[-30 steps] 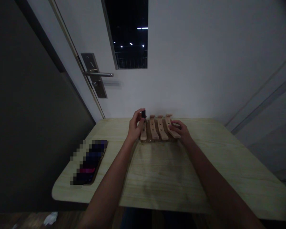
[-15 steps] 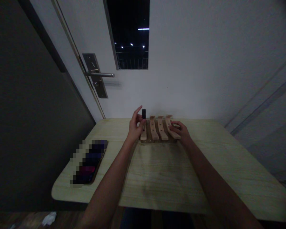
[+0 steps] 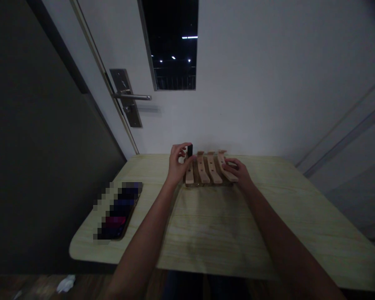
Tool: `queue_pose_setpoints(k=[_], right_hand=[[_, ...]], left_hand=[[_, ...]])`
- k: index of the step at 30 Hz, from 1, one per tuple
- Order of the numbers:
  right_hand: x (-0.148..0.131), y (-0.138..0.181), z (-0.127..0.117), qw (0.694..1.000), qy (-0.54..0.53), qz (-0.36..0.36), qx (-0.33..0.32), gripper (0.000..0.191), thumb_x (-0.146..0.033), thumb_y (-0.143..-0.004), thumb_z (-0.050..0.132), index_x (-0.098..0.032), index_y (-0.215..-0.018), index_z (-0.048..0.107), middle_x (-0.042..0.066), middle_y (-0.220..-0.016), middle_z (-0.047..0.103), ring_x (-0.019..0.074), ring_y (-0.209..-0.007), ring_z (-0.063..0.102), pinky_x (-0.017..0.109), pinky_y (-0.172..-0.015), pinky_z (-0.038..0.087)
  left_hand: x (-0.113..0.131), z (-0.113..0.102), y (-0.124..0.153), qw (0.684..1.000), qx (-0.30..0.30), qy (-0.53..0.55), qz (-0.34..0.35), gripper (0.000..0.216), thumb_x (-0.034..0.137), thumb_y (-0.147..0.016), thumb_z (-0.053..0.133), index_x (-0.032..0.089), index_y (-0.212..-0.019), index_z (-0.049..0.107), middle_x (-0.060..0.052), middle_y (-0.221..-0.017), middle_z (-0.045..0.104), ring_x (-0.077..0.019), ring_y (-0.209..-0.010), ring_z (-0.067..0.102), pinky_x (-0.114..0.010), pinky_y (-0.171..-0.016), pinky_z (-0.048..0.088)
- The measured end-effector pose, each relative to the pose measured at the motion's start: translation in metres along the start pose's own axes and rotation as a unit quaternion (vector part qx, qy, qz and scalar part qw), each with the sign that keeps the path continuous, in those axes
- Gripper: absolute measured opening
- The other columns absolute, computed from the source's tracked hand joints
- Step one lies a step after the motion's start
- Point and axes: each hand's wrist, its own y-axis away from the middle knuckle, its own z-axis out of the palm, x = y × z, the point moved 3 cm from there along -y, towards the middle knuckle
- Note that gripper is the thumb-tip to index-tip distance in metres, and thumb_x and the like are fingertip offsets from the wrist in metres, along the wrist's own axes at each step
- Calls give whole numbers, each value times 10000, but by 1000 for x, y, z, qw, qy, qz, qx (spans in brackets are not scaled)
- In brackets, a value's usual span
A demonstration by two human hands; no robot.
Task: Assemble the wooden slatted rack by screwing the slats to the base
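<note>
Several curved wooden hooks (image 3: 201, 167) with dark holes lie side by side across a brown wooden board (image 3: 197, 184). My left hand (image 3: 177, 163) is closed around a screwdriver (image 3: 190, 150) with a short black handle. It stands upright over the leftmost hook (image 3: 189, 177), with a fingertip at the handle's top and the thumb low on its side. Its tip is too small to make out. At the other end, my right hand (image 3: 238, 170) grips the rightmost hook (image 3: 225, 167), which sits at a slant. The right palm's inner side is hidden.
A phone (image 3: 120, 212), partly pixelated, lies on the left of the pale wooden table (image 3: 206, 233). Behind the table rises a white door (image 3: 253, 83) with a metal handle (image 3: 133, 96) and a dark window (image 3: 175, 50). White crumpled paper (image 3: 66, 284) lies on the floor.
My left index finger, raised before, has come down onto the top of the screwdriver handle, and the thumb has shifted along its side. My right hand stays on the rightmost hook.
</note>
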Motion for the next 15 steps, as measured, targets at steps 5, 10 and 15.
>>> queue_pose_setpoints(k=[5, 10, 15], right_hand=[[0, 1, 1, 1000, -8, 18, 1, 474, -467, -517, 780, -215, -883, 614, 47, -834, 688, 250, -841, 645, 365, -689, 504], [-3, 2, 2, 1000, -12, 15, 0, 493, -481, -508, 783, -214, -887, 615, 47, -837, 688, 253, -856, 642, 365, -688, 506], [-3, 2, 1, 1000, -8, 12, -6, 486, -477, -522, 777, -208, -894, 618, 54, -862, 687, 257, -865, 641, 378, -705, 502]], left_hand=[[-4, 1, 1, 999, -13, 28, -26, 435, 215, -741, 673, 291, -1152, 553, -11, -915, 549, -111, -807, 519, -219, -670, 462], [-5, 2, 2, 999, -34, 25, -9, 495, 236, -772, 641, 289, -1244, 499, -13, -915, 569, -115, -817, 538, -248, -737, 476], [-2, 0, 4, 998, -59, 18, -10, 429, 260, -850, 548, 273, -1273, 483, -19, -874, 577, -110, -752, 539, -266, -747, 459]])
